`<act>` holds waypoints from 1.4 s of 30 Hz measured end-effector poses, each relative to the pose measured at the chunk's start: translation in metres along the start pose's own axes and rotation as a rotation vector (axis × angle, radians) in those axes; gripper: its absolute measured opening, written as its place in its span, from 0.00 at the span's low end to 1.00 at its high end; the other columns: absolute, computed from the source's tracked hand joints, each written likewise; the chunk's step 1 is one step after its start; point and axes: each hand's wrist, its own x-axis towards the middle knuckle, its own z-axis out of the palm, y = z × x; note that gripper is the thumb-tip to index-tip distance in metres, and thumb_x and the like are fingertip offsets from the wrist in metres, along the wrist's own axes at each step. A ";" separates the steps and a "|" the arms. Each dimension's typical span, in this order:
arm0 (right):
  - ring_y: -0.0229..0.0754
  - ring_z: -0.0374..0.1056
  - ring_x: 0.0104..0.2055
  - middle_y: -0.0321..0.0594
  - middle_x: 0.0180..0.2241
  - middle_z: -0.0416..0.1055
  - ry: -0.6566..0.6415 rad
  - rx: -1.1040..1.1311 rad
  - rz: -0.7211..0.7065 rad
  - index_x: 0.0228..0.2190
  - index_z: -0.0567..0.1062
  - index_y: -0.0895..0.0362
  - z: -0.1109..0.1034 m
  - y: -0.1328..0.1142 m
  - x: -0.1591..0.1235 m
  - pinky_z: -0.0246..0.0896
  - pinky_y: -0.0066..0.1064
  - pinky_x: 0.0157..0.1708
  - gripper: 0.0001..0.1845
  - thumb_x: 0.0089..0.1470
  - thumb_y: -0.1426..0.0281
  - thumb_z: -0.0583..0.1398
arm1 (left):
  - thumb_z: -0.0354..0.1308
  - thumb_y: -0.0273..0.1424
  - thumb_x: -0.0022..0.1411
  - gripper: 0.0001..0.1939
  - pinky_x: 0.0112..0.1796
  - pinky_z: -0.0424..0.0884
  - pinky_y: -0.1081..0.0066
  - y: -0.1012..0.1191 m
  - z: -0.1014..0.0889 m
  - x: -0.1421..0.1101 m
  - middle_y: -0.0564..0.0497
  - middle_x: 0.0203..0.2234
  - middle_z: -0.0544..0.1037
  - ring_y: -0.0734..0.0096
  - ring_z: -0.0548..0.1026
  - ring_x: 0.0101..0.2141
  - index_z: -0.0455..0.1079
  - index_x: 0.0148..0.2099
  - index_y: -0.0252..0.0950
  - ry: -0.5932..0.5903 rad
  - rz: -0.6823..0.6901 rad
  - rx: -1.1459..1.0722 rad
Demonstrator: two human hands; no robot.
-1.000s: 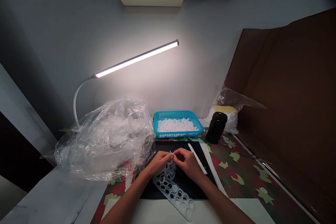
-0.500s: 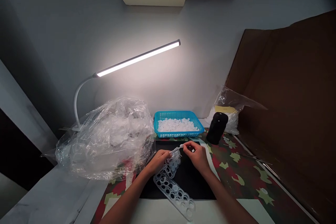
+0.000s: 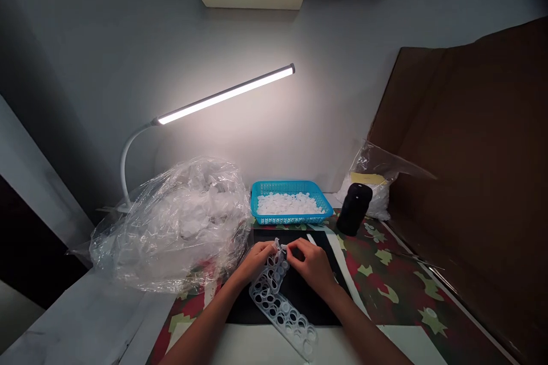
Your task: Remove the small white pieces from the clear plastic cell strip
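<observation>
A bent, translucent plastic strip with rows of round holes (image 3: 286, 315) runs from between my hands down over the black mat (image 3: 327, 308). Several of its holes hold pale round pieces. My left hand (image 3: 256, 262) pinches the strip's upper end. Close beside it, my right hand (image 3: 311, 262) has thumb and fingertips closed on a small white piece (image 3: 284, 247) at the strip's edge. The fingers partly cover that piece, and I cannot tell whether it sits in a hole.
Behind the mat stands a blue basket (image 3: 292, 219) of small white discs. A large clear plastic bag (image 3: 171, 228) lies at left under a lit lamp (image 3: 226, 94). At right are a black cylinder (image 3: 354, 209), another filled bag (image 3: 379, 199) and a cardboard panel (image 3: 466, 154).
My right hand has moved left and slightly down, bringing the small white piece against the strip. The strip's upper end has turned, showing its holes more, and my left hand shifted slightly left.
</observation>
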 end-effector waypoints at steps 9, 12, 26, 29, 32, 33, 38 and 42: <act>0.30 0.57 0.28 0.32 0.26 0.63 -0.019 0.018 -0.047 0.26 0.68 0.58 0.001 -0.001 -0.003 0.48 0.25 0.30 0.07 0.51 0.68 0.53 | 0.45 0.37 0.56 0.16 0.28 0.56 0.77 -0.004 0.001 0.001 0.49 0.23 0.61 0.78 0.59 0.25 0.58 0.27 0.26 0.051 -0.042 -0.042; 0.31 0.57 0.28 0.34 0.27 0.63 -0.063 0.040 -0.049 0.28 0.68 0.58 0.001 -0.002 -0.004 0.48 0.25 0.29 0.09 0.52 0.67 0.52 | 0.45 0.38 0.56 0.16 0.27 0.55 0.77 -0.002 0.002 0.000 0.50 0.23 0.59 0.79 0.57 0.25 0.57 0.27 0.26 0.057 -0.063 -0.020; 0.30 0.62 0.38 0.32 0.35 0.66 -0.079 0.334 0.068 0.35 0.71 0.55 0.002 -0.008 -0.003 0.57 0.21 0.38 0.12 0.54 0.63 0.52 | 0.46 0.38 0.56 0.16 0.25 0.53 0.78 0.004 0.004 -0.001 0.50 0.24 0.58 0.80 0.56 0.25 0.57 0.30 0.27 0.056 -0.127 -0.081; 0.30 0.63 0.36 0.32 0.34 0.67 -0.083 0.355 0.086 0.34 0.71 0.56 0.003 -0.009 -0.003 0.58 0.21 0.36 0.12 0.53 0.64 0.52 | 0.47 0.37 0.55 0.15 0.26 0.54 0.77 0.000 0.003 0.000 0.50 0.24 0.58 0.79 0.57 0.25 0.56 0.29 0.27 0.057 -0.133 -0.110; 0.31 0.63 0.33 0.34 0.32 0.67 -0.103 0.387 0.124 0.34 0.71 0.57 0.004 -0.009 -0.003 0.58 0.22 0.34 0.12 0.53 0.64 0.52 | 0.46 0.39 0.54 0.16 0.26 0.53 0.76 -0.003 0.001 0.001 0.50 0.23 0.57 0.79 0.56 0.24 0.55 0.28 0.27 0.041 -0.127 -0.115; 0.31 0.63 0.33 0.34 0.32 0.67 -0.111 0.397 0.133 0.34 0.71 0.58 0.004 -0.009 -0.003 0.58 0.22 0.34 0.13 0.53 0.63 0.52 | 0.46 0.39 0.54 0.17 0.26 0.52 0.76 -0.004 0.001 0.002 0.50 0.22 0.57 0.79 0.55 0.24 0.55 0.28 0.27 0.035 -0.123 -0.113; 0.31 0.63 0.32 0.35 0.33 0.67 -0.112 0.412 0.130 0.34 0.71 0.57 0.005 -0.007 -0.003 0.58 0.22 0.34 0.13 0.52 0.63 0.53 | 0.53 0.36 0.49 0.17 0.26 0.50 0.78 -0.011 0.000 0.004 0.51 0.23 0.57 0.81 0.55 0.24 0.56 0.31 0.25 -0.007 -0.084 -0.145; 0.32 0.63 0.34 0.35 0.34 0.67 -0.100 0.396 0.108 0.34 0.72 0.57 0.005 -0.006 -0.003 0.58 0.22 0.35 0.12 0.53 0.64 0.52 | 0.54 0.33 0.51 0.16 0.26 0.51 0.79 -0.015 0.000 0.005 0.52 0.24 0.55 0.83 0.54 0.26 0.52 0.32 0.27 -0.002 -0.021 -0.116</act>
